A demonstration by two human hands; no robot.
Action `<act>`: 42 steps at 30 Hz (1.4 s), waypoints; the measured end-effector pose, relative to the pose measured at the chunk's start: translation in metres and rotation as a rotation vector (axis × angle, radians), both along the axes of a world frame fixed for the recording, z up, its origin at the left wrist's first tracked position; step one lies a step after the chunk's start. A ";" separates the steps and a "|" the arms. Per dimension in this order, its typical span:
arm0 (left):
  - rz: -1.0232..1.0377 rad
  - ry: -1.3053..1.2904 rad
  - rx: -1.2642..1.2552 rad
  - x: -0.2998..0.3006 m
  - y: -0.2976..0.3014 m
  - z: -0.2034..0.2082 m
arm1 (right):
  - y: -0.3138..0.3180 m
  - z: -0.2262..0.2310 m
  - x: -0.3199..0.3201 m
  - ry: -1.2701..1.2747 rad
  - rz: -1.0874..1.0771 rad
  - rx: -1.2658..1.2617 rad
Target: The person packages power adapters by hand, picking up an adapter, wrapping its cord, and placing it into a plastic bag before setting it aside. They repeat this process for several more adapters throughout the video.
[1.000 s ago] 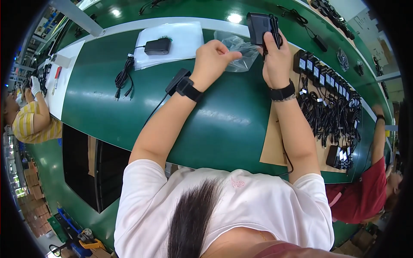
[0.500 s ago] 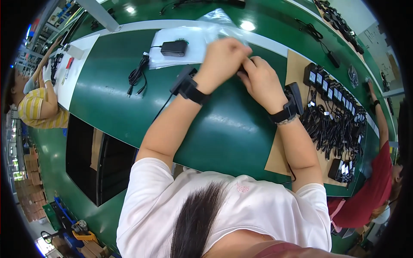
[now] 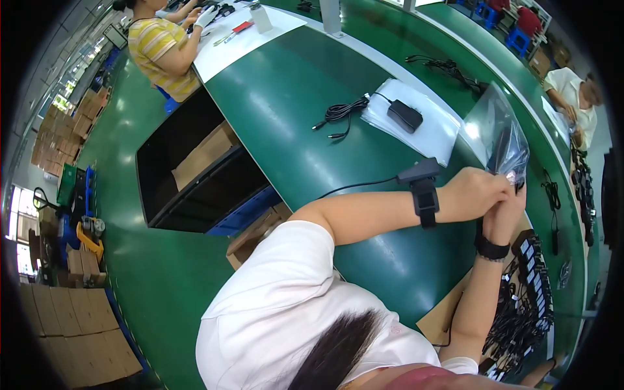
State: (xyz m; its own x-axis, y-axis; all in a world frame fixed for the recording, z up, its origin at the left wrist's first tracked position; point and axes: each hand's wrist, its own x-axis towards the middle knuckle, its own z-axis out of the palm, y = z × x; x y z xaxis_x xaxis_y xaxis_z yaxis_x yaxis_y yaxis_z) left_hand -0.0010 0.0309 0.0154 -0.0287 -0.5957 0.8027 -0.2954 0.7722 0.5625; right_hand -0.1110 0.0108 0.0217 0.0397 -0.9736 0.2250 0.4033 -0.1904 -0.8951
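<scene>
My left hand [image 3: 476,193] and my right hand [image 3: 503,218] meet at the right part of the green table, fingers closed together on the gathered edge of a clear plastic bag [image 3: 499,123]. The bag rises beyond my fingers, and something dark shows through its lower part, too unclear to name. To the left of my hands, a black power adapter [image 3: 404,117] lies on a stack of flat plastic bags [image 3: 439,140]. Its coiled black cable [image 3: 344,112] rests on the bare tabletop beside the stack.
Rows of black adapters [image 3: 533,260] with bundled cables cover a cardboard sheet [image 3: 432,318] at the right. Black crates [image 3: 195,162] stand left of the table. A co-worker in yellow stripes [image 3: 159,45] works at the far left; another person [image 3: 572,97] sits across the far bench.
The view has swung, so the table's contents sit further right. My hands have moved right, towards the adapter rows, and the clear bag now stands up beyond my fingers.
</scene>
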 end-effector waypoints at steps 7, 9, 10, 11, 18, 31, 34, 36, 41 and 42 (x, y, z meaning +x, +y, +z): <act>0.018 -0.056 0.121 -0.004 0.005 0.011 | -0.008 -0.010 0.002 -0.199 0.225 0.217; 0.056 -0.101 0.044 -0.009 0.004 0.003 | -0.029 -0.006 -0.014 -0.106 0.326 0.215; 0.012 -0.037 0.059 -0.013 0.005 0.002 | -0.020 0.004 -0.009 -0.139 0.294 0.156; -0.029 0.022 0.076 -0.016 0.006 0.001 | -0.012 0.013 0.000 -0.172 0.264 0.095; 0.042 -0.327 -0.136 -0.001 0.008 0.020 | -0.024 -0.006 -0.014 0.682 -0.372 -0.583; -0.536 0.897 0.731 0.013 -0.028 0.006 | 0.008 -0.006 0.020 0.346 -0.125 -0.252; -0.485 0.880 0.677 0.005 -0.021 0.005 | 0.005 -0.013 0.017 0.495 -0.274 -0.441; -0.526 0.836 0.683 0.008 -0.021 0.003 | 0.002 -0.008 0.012 0.577 -0.134 -0.388; -0.627 0.850 1.039 0.027 -0.024 0.000 | -0.012 -0.012 0.002 1.156 -0.309 -0.716; -0.648 0.901 1.075 0.029 -0.025 -0.002 | -0.013 -0.013 0.004 1.150 -0.324 -0.784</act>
State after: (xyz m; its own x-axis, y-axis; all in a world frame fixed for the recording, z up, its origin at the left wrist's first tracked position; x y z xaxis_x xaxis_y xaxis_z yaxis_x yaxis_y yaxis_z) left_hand 0.0275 0.0064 0.0130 -0.2600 -0.9615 -0.0892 0.6505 -0.2427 0.7197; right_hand -0.1071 -0.0023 0.0090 0.3701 -0.6160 0.6954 -0.6182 -0.7221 -0.3106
